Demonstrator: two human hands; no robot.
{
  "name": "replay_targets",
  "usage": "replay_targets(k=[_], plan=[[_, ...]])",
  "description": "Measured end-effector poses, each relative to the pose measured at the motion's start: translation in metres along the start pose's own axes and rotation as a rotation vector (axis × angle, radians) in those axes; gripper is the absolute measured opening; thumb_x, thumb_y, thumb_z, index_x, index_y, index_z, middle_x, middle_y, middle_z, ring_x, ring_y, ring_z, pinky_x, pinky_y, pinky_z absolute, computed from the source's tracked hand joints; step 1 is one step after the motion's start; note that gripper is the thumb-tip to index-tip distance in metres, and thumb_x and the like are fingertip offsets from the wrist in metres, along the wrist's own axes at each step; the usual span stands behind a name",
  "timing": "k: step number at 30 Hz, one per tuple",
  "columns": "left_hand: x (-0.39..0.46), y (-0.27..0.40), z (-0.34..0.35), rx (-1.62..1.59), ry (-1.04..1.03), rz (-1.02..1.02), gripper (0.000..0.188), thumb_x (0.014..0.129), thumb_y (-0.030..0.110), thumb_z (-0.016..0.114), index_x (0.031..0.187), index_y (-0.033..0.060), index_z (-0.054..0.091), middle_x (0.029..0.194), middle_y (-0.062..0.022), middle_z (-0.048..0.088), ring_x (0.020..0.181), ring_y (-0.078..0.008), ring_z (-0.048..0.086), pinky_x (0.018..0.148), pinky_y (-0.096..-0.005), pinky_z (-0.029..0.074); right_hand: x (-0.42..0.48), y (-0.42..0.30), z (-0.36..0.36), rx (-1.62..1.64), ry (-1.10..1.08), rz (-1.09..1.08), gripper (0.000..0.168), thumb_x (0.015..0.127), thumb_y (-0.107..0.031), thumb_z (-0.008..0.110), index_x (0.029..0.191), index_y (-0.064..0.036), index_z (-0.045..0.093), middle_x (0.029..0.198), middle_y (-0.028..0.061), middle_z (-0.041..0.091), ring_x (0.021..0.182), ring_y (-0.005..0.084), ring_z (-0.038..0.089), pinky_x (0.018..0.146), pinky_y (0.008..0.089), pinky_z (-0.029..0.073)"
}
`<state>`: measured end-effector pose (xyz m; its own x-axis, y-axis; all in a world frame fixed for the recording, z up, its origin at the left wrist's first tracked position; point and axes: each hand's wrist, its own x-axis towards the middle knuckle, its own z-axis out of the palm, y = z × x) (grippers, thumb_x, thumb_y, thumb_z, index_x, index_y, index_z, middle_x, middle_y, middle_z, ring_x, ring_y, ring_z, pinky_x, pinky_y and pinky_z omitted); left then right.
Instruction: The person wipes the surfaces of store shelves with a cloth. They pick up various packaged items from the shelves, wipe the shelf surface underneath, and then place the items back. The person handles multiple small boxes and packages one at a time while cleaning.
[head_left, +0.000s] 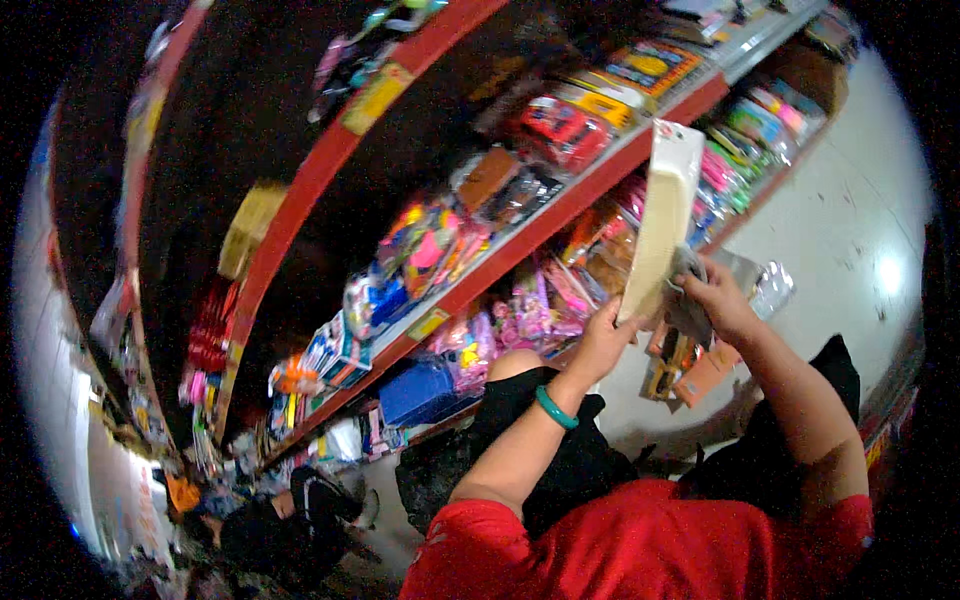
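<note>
A long, flat packaged item (658, 217), pale yellow with a white top end, stands tilted in front of the red-edged shelf. My left hand (609, 337), below a green bangle (556, 409) on the wrist, is closed on its lower end. Bunched in my right hand (716, 296) is a grey cloth (688, 274), held beside the package's right edge; whether it touches the package cannot be told. Beneath my hands, orange and brown boxes (705, 375) lie on the floor near a clear plastic wrapping (772, 289).
A long shelf with a red edge (525, 232) runs diagonally, bearing a red packaged toy (566, 131) and colourful bagged toys (424, 244). A blue box (416, 394) sits on the lower level. Another person in dark clothes (274, 532) is low down at the bottom left.
</note>
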<state>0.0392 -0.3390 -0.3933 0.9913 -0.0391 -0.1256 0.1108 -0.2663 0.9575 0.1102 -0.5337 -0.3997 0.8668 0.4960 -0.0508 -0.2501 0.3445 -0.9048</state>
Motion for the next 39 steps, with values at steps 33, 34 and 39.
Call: replay_targets(k=[33, 34, 39], plan=[[-0.220, 0.200, -0.479, -0.312, 1.355, 0.358, 0.015, 0.086, 0.008, 0.056, 0.099, 0.0000, 0.057, 0.091, -0.0077, 0.058, 0.070, -0.0164, 0.054, 0.052, -0.0254, 0.045, -0.002, 0.018, 0.024, -0.267, -0.163, -0.026, 0.030, 0.079, -0.011, 0.052, 0.108, 0.000, 0.052, 0.089, 0.0063, 0.061, 0.076, 0.0159, 0.060, 0.070, 0.0306, 0.050], [-0.215, 0.201, -0.480, -0.299, 1.338, 0.352, 0.014, 0.086, 0.009, 0.056, 0.097, 0.0002, 0.056, 0.090, -0.0069, 0.057, 0.067, -0.0156, 0.053, 0.050, -0.0246, 0.044, -0.002, 0.018, 0.025, -0.277, -0.161, -0.034, 0.030, 0.079, -0.011, 0.052, 0.108, 0.000, 0.052, 0.089, 0.0063, 0.061, 0.076, 0.0158, 0.060, 0.070, 0.0305, 0.050], [-0.196, 0.210, -0.482, -0.058, 1.425, 0.139, 0.016, 0.085, 0.013, 0.059, 0.094, -0.0003, 0.055, 0.085, -0.0084, 0.055, 0.058, -0.0142, 0.050, 0.045, -0.0234, 0.043, -0.002, 0.015, 0.025, -0.314, -0.159, -0.073, 0.029, 0.080, -0.012, 0.050, 0.107, -0.001, 0.053, 0.089, 0.0060, 0.061, 0.078, 0.0151, 0.059, 0.071, 0.0296, 0.049]])
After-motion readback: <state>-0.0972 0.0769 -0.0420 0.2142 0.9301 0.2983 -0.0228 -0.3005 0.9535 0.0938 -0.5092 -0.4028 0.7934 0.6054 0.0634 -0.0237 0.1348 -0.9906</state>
